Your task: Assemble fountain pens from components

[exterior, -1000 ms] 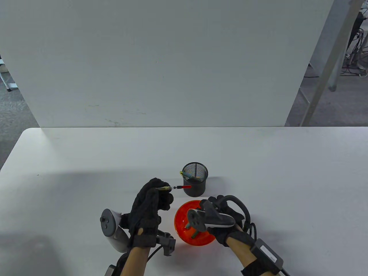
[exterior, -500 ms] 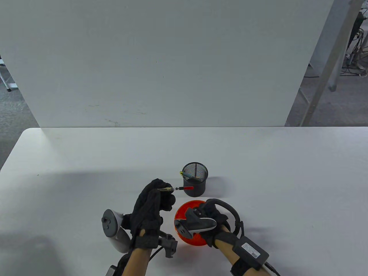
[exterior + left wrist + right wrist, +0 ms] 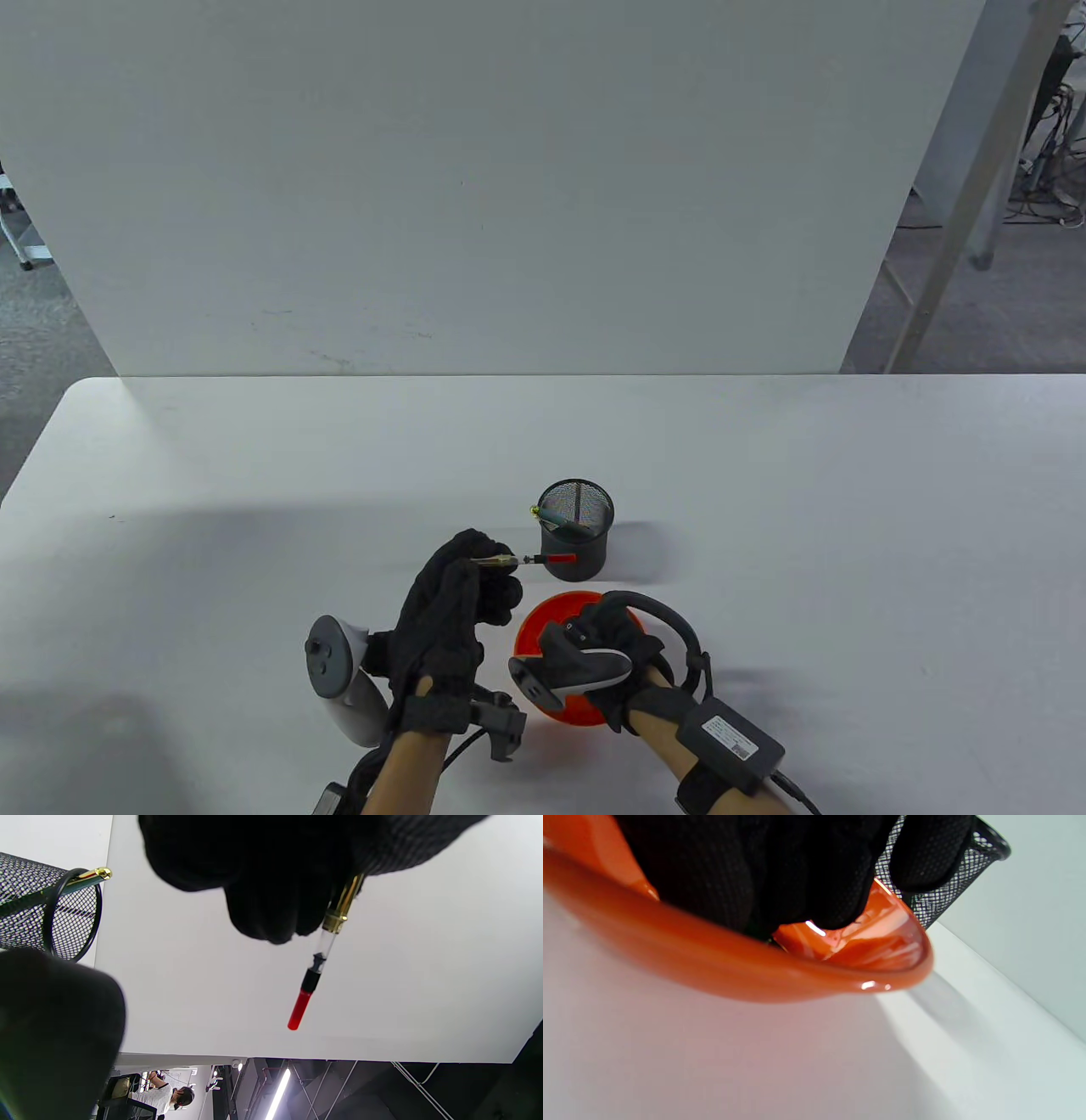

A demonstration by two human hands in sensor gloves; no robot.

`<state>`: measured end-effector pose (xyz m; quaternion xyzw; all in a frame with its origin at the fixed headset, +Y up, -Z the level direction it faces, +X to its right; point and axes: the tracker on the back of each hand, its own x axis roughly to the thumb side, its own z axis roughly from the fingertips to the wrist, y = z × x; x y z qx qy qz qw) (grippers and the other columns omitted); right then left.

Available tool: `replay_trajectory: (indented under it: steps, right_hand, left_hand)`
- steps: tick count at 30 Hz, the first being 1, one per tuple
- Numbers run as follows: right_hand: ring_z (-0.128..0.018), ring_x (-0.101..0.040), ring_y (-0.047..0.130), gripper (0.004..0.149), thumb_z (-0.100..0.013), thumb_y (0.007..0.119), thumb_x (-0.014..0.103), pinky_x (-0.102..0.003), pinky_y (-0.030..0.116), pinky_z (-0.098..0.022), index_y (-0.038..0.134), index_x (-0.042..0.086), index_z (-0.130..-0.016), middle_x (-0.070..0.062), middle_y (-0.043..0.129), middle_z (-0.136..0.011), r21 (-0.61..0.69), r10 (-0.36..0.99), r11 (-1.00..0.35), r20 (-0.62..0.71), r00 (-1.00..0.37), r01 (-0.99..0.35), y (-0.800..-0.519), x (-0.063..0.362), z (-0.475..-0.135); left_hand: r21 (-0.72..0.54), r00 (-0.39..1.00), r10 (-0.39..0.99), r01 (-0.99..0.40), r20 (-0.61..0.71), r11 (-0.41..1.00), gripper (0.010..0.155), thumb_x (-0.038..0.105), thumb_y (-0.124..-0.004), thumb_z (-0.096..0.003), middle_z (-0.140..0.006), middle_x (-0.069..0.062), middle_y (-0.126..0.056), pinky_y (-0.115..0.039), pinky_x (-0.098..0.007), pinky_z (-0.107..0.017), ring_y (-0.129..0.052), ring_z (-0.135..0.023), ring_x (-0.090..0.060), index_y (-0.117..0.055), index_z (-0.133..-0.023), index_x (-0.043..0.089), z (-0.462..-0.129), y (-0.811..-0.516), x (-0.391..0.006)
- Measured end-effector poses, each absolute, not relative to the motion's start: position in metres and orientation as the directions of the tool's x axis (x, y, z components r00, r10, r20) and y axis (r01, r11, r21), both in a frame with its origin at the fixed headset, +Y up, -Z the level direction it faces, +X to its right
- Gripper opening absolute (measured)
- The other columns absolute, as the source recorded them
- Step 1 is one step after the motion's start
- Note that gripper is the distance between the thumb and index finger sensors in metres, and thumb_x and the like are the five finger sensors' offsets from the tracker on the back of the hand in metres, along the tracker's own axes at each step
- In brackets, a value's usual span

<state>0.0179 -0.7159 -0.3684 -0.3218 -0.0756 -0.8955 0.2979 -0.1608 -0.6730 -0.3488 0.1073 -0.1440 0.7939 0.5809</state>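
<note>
My left hand [image 3: 485, 567] pinches a pen nib section with its converter [image 3: 536, 558]: gold collar, clear tube, black knob, red end. The red end points right, toward the black mesh pen cup [image 3: 579, 536]. In the left wrist view the part [image 3: 316, 963] sticks out from my fingers [image 3: 271, 908]. My right hand [image 3: 618, 630] reaches down into the orange bowl [image 3: 531, 621]. In the right wrist view my fingers [image 3: 780, 878] hang inside the bowl [image 3: 755, 974]; what they touch is hidden.
The mesh cup holds a finished green pen with a gold end [image 3: 553, 514], which also shows in the left wrist view [image 3: 82, 882]. The cup [image 3: 939, 897] stands just behind the bowl. A white panel [image 3: 475, 187] stands along the table's far edge.
My right hand has moved left and dipped into the orange bowl, covering the piece that lay in it. My left hand has drifted slightly right with the nib section.
</note>
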Motion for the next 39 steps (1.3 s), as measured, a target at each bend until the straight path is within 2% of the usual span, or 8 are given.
replay_trajectory:
  steps: [5,10,14,17,20,24,32,39]
  right_hand:
    - [-0.087,-0.028,0.076,0.048,-0.051,0.08,0.042,-0.061,0.062,-0.072,0.077,0.024,-0.095,-0.003,0.074,-0.096,-0.023,-0.456,-0.82,0.63,-0.628,0.572,-0.708,0.025,-0.367]
    - [-0.086,-0.028,0.077,0.045,-0.053,0.076,0.043,-0.06,0.064,-0.071,0.075,0.027,-0.095,-0.003,0.073,-0.096,-0.072,-0.447,-0.854,0.608,-0.656,0.515,-0.664,0.032,-0.355]
    - [-0.086,-0.029,0.081,0.042,-0.056,0.067,0.044,-0.06,0.067,-0.069,0.071,0.029,-0.094,-0.003,0.071,-0.099,-0.084,-0.273,-0.958,0.546,-0.792,0.273,-0.622,0.059,-0.345]
    - [-0.075,-0.026,0.09,0.042,-0.057,0.063,0.043,-0.055,0.077,-0.062,0.066,0.028,-0.096,-0.005,0.069,-0.102,-0.086,-0.14,-0.99,0.49,-0.86,0.112,-0.612,0.085,-0.339]
    - [-0.074,-0.025,0.092,0.044,-0.057,0.063,0.041,-0.052,0.079,-0.059,0.066,0.025,-0.098,-0.008,0.074,-0.097,-0.104,0.048,-0.989,0.438,-0.898,-0.104,-0.617,0.115,-0.334]
    - [-0.073,-0.029,0.085,0.046,-0.059,0.062,0.037,-0.052,0.078,-0.055,0.066,0.021,-0.101,-0.012,0.075,-0.093,-0.028,0.451,-0.865,0.396,-0.8,-0.502,-0.641,0.157,-0.336]
    - [-0.053,-0.022,0.088,0.047,-0.058,0.06,0.037,-0.042,0.083,-0.04,0.067,0.02,-0.101,-0.009,0.078,-0.088,-0.13,0.502,-0.787,0.436,-0.748,-0.603,-0.642,0.171,-0.32]
    - [-0.063,-0.025,0.085,0.046,-0.057,0.061,0.038,-0.046,0.081,-0.048,0.069,0.026,-0.101,-0.006,0.078,-0.092,-0.195,0.505,-0.746,0.456,-0.733,-0.636,-0.647,0.171,-0.317]
  left_hand:
    - [-0.1,-0.328,0.886,-0.945,0.327,-0.312,0.045,0.048,-0.068,-0.0604,-0.093,-0.003,-0.091,-0.086,-0.038,-0.046,-0.102,-0.065,-0.018,-0.074,-0.102,0.034,-0.35,-0.674,-0.163]
    - [-0.101,-0.332,0.893,-0.943,0.305,-0.316,0.045,0.048,-0.067,-0.0608,-0.093,-0.002,-0.091,-0.086,-0.038,-0.046,-0.102,-0.065,-0.018,-0.073,-0.103,0.034,-0.352,-0.678,-0.163]
    - [-0.085,-0.319,0.9,-0.948,0.298,-0.308,0.045,0.048,-0.067,-0.0608,-0.093,-0.003,-0.091,-0.086,-0.038,-0.045,-0.102,-0.064,-0.019,-0.072,-0.103,0.034,-0.352,-0.681,-0.163]
    - [-0.086,-0.308,0.907,-0.951,0.286,-0.296,0.045,0.048,-0.066,-0.0609,-0.093,-0.003,-0.091,-0.086,-0.038,-0.045,-0.102,-0.064,-0.019,-0.072,-0.104,0.034,-0.352,-0.683,-0.161]
    - [-0.124,-0.303,0.919,-0.952,0.254,-0.279,0.045,0.049,-0.065,-0.0613,-0.094,-0.002,-0.09,-0.086,-0.038,-0.046,-0.102,-0.065,-0.018,-0.071,-0.104,0.035,-0.352,-0.687,-0.152]
    - [-0.199,-0.273,0.938,-0.952,0.215,-0.232,0.046,0.049,-0.065,-0.0617,-0.095,-0.002,-0.09,-0.085,-0.038,-0.047,-0.101,-0.066,-0.019,-0.07,-0.105,0.035,-0.351,-0.692,-0.136]
    - [-0.242,-0.224,0.952,-0.955,0.207,-0.173,0.046,0.049,-0.064,-0.0623,-0.095,-0.002,-0.089,-0.085,-0.038,-0.047,-0.101,-0.066,-0.019,-0.068,-0.106,0.036,-0.349,-0.695,-0.125]
    - [-0.232,-0.231,0.949,-0.956,0.213,-0.181,0.045,0.048,-0.064,-0.0623,-0.095,-0.002,-0.089,-0.085,-0.038,-0.047,-0.101,-0.066,-0.019,-0.068,-0.106,0.036,-0.346,-0.695,-0.126]
